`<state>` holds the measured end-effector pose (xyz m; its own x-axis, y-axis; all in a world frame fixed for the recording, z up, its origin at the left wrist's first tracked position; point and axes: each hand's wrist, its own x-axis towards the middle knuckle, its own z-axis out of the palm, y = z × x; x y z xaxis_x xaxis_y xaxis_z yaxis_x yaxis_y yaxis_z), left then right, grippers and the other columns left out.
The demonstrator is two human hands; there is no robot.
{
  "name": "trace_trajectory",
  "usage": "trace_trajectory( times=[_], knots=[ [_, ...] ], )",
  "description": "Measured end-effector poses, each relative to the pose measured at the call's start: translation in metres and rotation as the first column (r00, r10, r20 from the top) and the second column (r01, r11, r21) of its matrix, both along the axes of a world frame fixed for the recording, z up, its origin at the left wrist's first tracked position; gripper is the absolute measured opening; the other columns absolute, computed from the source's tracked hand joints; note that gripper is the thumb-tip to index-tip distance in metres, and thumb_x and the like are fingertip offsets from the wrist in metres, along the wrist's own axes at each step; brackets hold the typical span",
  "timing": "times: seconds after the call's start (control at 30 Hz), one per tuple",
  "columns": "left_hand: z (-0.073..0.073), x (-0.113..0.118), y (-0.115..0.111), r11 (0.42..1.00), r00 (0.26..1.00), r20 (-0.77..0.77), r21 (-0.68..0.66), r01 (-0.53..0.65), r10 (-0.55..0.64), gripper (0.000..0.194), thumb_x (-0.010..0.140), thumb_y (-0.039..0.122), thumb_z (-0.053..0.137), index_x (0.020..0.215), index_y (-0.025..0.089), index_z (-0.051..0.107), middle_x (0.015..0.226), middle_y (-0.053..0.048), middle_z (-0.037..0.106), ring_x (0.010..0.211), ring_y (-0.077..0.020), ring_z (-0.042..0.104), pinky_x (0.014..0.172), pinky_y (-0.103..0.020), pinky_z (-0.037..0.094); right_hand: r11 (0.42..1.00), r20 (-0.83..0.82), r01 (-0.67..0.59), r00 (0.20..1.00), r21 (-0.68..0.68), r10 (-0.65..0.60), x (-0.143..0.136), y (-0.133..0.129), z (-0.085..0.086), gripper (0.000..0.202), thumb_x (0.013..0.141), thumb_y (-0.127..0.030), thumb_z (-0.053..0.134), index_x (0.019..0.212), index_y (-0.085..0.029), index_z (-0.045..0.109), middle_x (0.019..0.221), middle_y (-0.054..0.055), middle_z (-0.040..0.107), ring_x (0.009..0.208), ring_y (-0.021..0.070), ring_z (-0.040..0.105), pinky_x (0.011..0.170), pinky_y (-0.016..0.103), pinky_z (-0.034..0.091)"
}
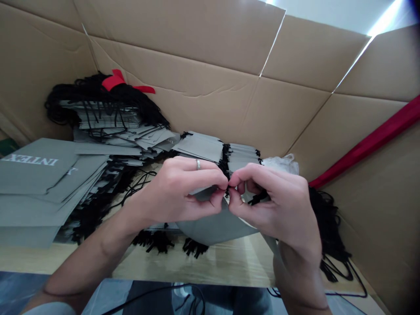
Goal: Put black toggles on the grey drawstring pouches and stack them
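My left hand (179,188), with a ring on one finger, is closed in a pinch at the middle of the view. My right hand (278,203) pinches from the other side, its fingertips almost touching the left ones. Between them is a short bit of black cord (227,191) at the edge of a grey paper bag (216,225). The bag hangs below my fingers, bent and tilted, just over the table. Fingers hide most of the cord, so I cannot tell whether it is knotted.
Grey bags printed INTEX (31,170) are stacked at the left. Behind them, black cords (75,94) with a red strip (113,81) lie over more bags. Neat grey stacks (201,145) stand at the back. More black cords (328,227) lie right. Cardboard walls (183,57) enclose the table (229,262).
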<state>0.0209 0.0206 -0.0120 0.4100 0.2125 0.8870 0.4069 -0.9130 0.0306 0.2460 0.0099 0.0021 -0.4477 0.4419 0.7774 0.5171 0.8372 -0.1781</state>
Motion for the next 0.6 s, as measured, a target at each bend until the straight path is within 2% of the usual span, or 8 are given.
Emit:
trace_trajectory(
  times=[0.1,0.2,0.3,0.47,0.6],
  knots=[
    [0.002,0.001,0.002,0.986,0.99,0.081,-0.114,0.123,-0.114,0.017,0.081,0.003,0.077,0.088,0.019,0.072,0.081,0.003,0.081,0.073,-0.0117,0.079,0.07,-0.018,0.061,0.996,-0.038,-0.044,0.998,-0.076,0.041,0.001,0.002,0.001,0.019,0.082,-0.005,0.072,0.091,-0.022,0.071,0.072,-0.009,0.058,0.062,0.006,0.05,0.056,0.023,0.042],
    [0.005,0.001,0.003,0.944,0.973,0.116,-0.247,0.221,-0.198,0.017,0.079,0.002,0.077,0.085,0.018,0.073,0.079,0.002,0.081,0.07,-0.0116,0.078,0.069,-0.019,0.061,0.977,-0.059,-0.107,0.993,-0.184,0.098,0.003,0.004,0.004,0.021,0.079,-0.004,0.072,0.088,-0.022,0.07,0.072,-0.01,0.06,0.062,0.005,0.051,0.055,0.021,0.042],
    [0.007,-0.002,0.003,0.936,0.979,0.066,-0.287,0.206,-0.195,0.016,0.081,0.004,0.079,0.086,0.019,0.075,0.079,0.003,0.082,0.066,-0.0091,0.075,0.067,-0.016,0.06,0.955,-0.038,-0.125,0.992,-0.271,0.119,0.006,0.005,0.008,0.02,0.078,-0.002,0.072,0.086,-0.021,0.071,0.07,-0.01,0.06,0.061,0.0044,0.051,0.055,0.019,0.042],
    [0.005,-0.007,0.001,0.982,0.989,-0.109,-0.172,0.081,-0.101,0.012,0.09,0.008,0.078,0.093,0.02,0.076,0.087,0.003,0.085,0.069,-0.0097,0.077,0.069,-0.018,0.06,0.935,0.027,-0.103,0.993,-0.341,0.119,0.008,0.007,0.011,0.019,0.077,-0.002,0.073,0.084,-0.019,0.073,0.067,-0.01,0.059,0.06,0.0049,0.05,0.056,0.018,0.042],
    [0.001,-0.006,-0.001,0.999,0.97,-0.24,0.014,-0.031,0.033,0.012,0.1,0.009,0.068,0.092,0.016,0.075,0.085,-0.001,0.081,0.068,-0.0134,0.072,0.065,-0.027,0.057,0.955,0.061,-0.065,0.994,-0.289,0.086,0.005,0.01,0.007,0.018,0.078,-0.003,0.073,0.084,-0.019,0.072,0.067,-0.009,0.059,0.06,0.0056,0.051,0.057,0.019,0.042]
  ],
)
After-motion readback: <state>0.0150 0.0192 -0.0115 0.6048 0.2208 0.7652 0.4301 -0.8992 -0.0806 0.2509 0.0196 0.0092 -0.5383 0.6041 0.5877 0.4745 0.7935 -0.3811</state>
